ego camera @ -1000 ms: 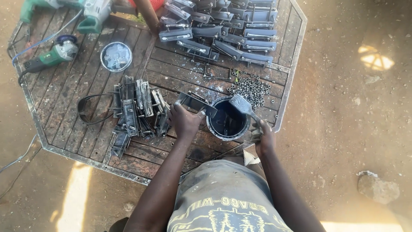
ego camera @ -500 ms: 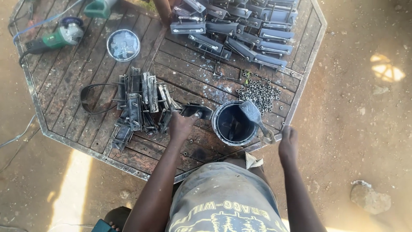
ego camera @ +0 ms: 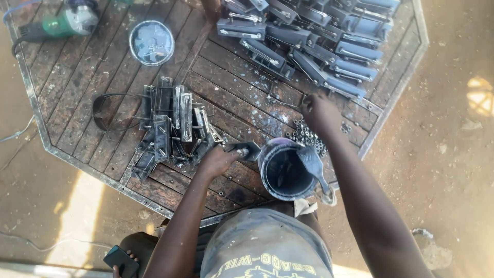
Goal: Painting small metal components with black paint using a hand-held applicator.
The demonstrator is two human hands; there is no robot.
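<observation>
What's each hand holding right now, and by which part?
Left hand grips a small dark metal piece by its near end. Right hand reaches over the nuts; any hold is hidden.

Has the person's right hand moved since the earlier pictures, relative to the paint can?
Yes. The right hand has left the table edge beside the paint can and reached forward past it, to the pile of nuts beyond the can.

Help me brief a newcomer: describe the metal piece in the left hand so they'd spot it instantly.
On the octagonal wooden table, find the paint tin at the near edge. Just left of it, the left hand grips a small dark metal piece. Unlike the unpainted pile further left, it is freshly dark-coated and held up.
</observation>
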